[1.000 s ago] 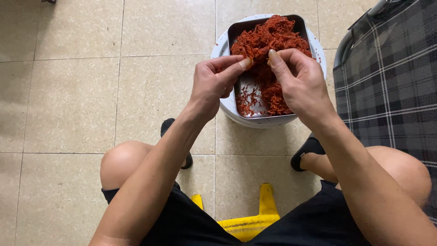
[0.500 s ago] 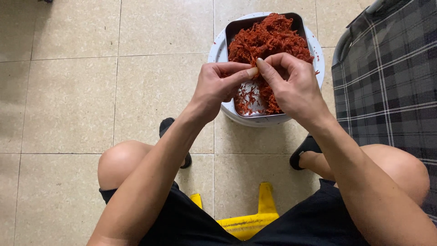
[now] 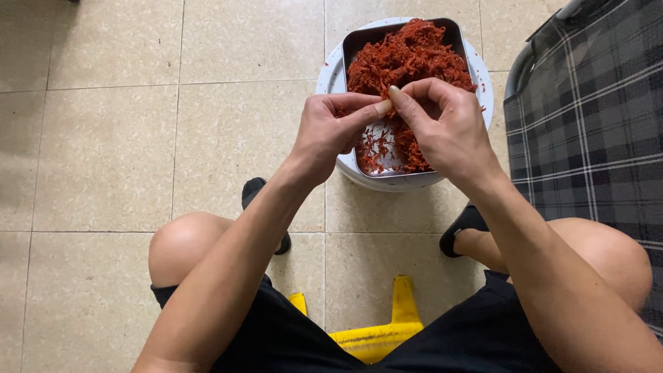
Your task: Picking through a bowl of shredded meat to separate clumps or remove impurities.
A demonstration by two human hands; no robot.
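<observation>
While my left hand (image 3: 330, 130) and right hand (image 3: 442, 124) pinch one red shred (image 3: 384, 110) between them, the metal tray (image 3: 359, 43) at upper right stays heaped. Only its near corner shows bare, so I judge most is left.

Red shredded strands (image 3: 407, 59) heaped in a dark rectangular tray (image 3: 353, 43), thinner toward the near end.

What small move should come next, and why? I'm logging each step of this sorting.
Probably pull the fingertips apart: left hand and right hand meet in a pinch over the red shreds in the metal tray.
</observation>
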